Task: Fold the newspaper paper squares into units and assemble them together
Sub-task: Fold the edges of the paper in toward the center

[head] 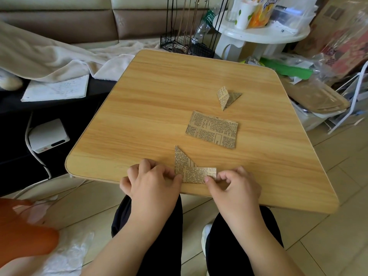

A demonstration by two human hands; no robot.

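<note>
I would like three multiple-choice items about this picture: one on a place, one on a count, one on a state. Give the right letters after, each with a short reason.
1. Where does the finished folded unit lie?
A. beyond the flat paper stack
B. on the person's lap
C. on the floor

2. How many groups of newspaper paper are on the wooden table?
A. one
B. three
C. five

3. What is the state of the piece being folded?
A. crumpled into a ball
B. lying untouched
C. pinched at both ends

Answers:
1 A: it lies farther from the person than the flat paper stack.
2 B: unit, stack and worked piece.
3 C: left hand and right hand each pinch one end.
</note>
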